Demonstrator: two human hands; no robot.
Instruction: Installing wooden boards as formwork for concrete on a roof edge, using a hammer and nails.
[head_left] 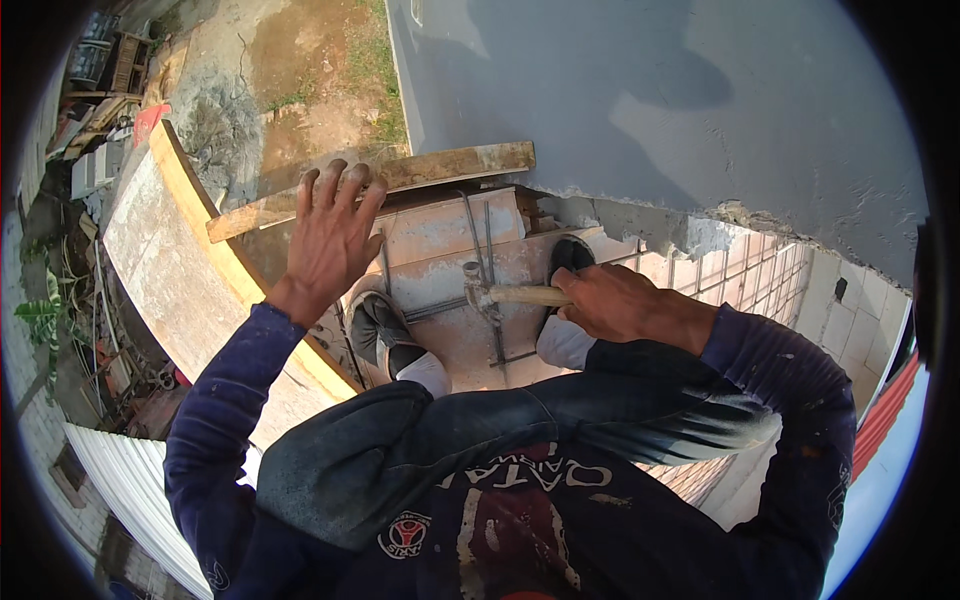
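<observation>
My right hand [615, 302] is wrapped round the wooden handle of a hammer [528, 295]. The hammer's metal head points left, above the thin steel bars [478, 235] between my feet. Farther left, my left hand [335, 235] lies over a worn wooden plank [455, 164], its fingers spread and reaching across to the plank's far edge. Whether it presses on the plank is hard to tell. The plank runs slantwise from the yellowish board edge at left to the grey wall. My shoes [380, 330] stand on either side of the bars, on a pale panel surface [415, 235].
A smooth grey wall [640, 90] with a rough, broken lower edge rises ahead on the right. A large panel [170, 240] with a yellowish timber edge [205, 215] slopes on the left. Tiled or block work [740, 270] shows lower right. Ground with rubble and scrap [110, 110] lies far below.
</observation>
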